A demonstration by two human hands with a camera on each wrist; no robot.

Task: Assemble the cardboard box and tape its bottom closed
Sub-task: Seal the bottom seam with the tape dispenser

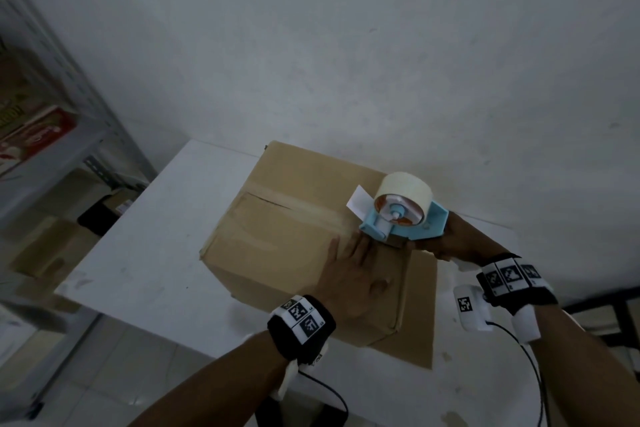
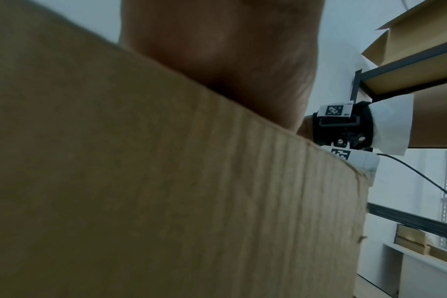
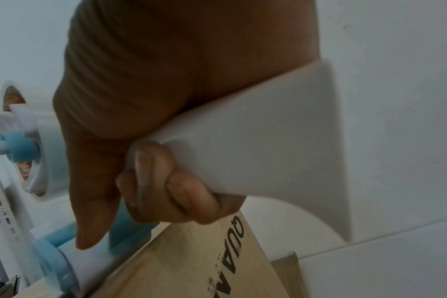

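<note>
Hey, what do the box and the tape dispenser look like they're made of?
Box: brown corrugated cardboard, matte; fine ribbing shows in the left wrist view. Tape dispenser: probably moulded plastic, light blue frame with a smooth white handle, carrying a pale roll.

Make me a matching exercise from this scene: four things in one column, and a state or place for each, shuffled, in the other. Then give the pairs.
Things:
1. left hand
2. right hand
3. cardboard box
4. tape roll

States or places:
A. mounted on the light blue tape dispenser
B. stands on the white table, seam side up
C. lies flat on the box top, fingers straight
D. grips the dispenser's handle at the box's right edge

Pairs: 1-C, 2-D, 3-B, 4-A
</note>
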